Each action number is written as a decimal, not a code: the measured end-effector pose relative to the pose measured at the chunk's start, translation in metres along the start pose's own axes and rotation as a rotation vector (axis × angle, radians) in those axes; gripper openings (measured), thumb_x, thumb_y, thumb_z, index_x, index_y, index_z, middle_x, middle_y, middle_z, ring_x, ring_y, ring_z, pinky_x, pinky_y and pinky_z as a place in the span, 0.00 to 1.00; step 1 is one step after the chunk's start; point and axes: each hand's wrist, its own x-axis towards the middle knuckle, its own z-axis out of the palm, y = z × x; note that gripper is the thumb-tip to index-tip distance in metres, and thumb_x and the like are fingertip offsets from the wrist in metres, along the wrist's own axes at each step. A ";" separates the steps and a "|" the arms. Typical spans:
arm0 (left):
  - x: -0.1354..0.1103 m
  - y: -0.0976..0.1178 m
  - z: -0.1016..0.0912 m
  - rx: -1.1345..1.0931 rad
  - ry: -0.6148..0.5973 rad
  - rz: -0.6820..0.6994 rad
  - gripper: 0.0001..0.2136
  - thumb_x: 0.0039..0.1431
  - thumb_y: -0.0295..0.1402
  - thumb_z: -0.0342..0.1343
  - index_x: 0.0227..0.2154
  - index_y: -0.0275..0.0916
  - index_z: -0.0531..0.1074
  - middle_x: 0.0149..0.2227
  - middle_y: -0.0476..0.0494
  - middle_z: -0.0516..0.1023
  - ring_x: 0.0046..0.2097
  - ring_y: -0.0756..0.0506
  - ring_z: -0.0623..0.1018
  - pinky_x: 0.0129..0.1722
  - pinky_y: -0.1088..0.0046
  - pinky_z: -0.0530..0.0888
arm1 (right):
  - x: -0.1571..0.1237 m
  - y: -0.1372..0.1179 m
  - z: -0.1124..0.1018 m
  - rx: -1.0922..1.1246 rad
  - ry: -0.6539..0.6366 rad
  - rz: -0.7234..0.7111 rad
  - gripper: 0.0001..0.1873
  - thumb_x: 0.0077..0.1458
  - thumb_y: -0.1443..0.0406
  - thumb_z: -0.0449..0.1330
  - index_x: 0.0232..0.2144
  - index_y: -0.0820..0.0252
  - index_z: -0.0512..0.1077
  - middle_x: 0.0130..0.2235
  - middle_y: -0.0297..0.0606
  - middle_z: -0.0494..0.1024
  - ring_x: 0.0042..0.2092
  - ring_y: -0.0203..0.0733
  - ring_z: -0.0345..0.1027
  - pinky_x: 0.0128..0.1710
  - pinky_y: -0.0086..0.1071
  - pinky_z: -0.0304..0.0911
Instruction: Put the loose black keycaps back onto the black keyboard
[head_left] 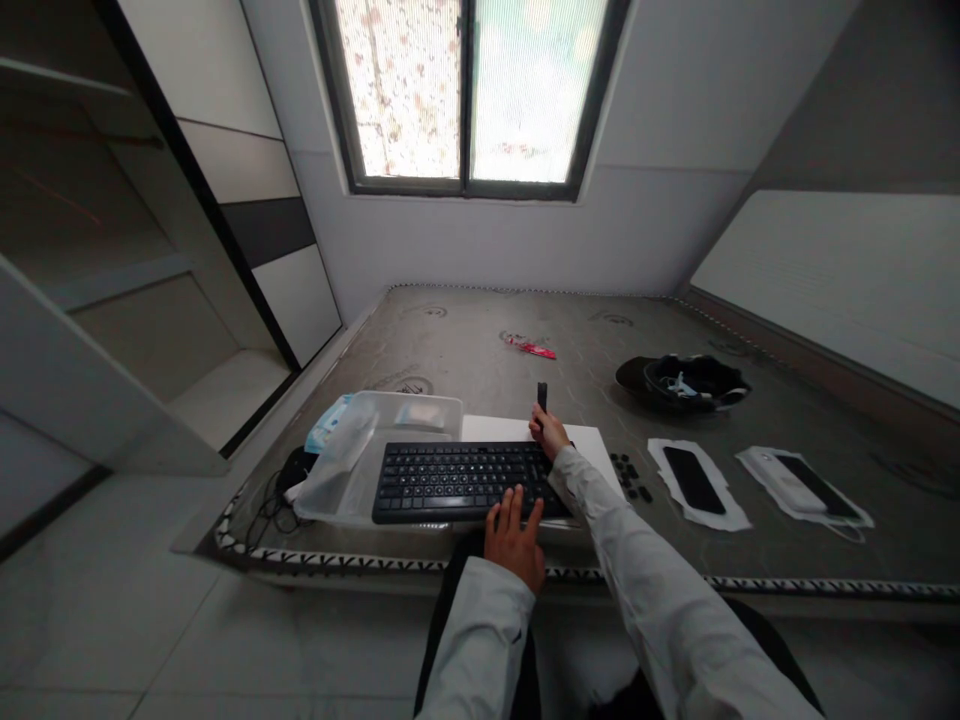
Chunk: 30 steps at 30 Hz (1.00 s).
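A black keyboard point(450, 482) lies across a clear plastic box and a white board. My left hand point(516, 540) rests at its front edge, fingers spread with the tips on the lower keys. At the keyboard's far right side, my right hand point(552, 434) is closed around a short black stick-like tool point(541, 394), which points up from the fingers. What this tool is I cannot make out. Part of the keyboard's right end is hidden under my right wrist. Just right of it lie several small loose black pieces point(631, 476) that look like keycaps.
The clear box point(337, 490) holds a small packet; blue packaging point(327, 424) and a black cable point(262, 520) are left of it. The white board point(600, 450) sits underneath. Two phones point(694, 480) point(817, 488) lie on white sheets, near a black cap point(694, 385). Farther back is a red packet point(534, 348).
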 end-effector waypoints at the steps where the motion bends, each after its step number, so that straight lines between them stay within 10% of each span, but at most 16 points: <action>1: 0.000 0.000 0.000 0.002 0.001 0.000 0.33 0.47 0.32 0.57 0.59 0.52 0.59 0.66 0.46 0.50 0.65 0.40 0.54 0.60 0.57 0.54 | 0.000 -0.001 -0.002 0.027 -0.013 -0.016 0.26 0.41 0.43 0.61 0.23 0.54 0.56 0.14 0.22 0.54 0.15 0.29 0.44 0.15 0.27 0.38; 30: -0.001 -0.007 0.001 0.003 -0.028 0.045 0.34 0.49 0.35 0.57 0.61 0.52 0.55 0.66 0.44 0.49 0.65 0.39 0.53 0.60 0.55 0.55 | 0.014 0.001 0.006 -0.228 -0.374 0.124 0.24 0.43 0.46 0.62 0.25 0.56 0.59 0.13 0.22 0.57 0.13 0.27 0.43 0.12 0.23 0.36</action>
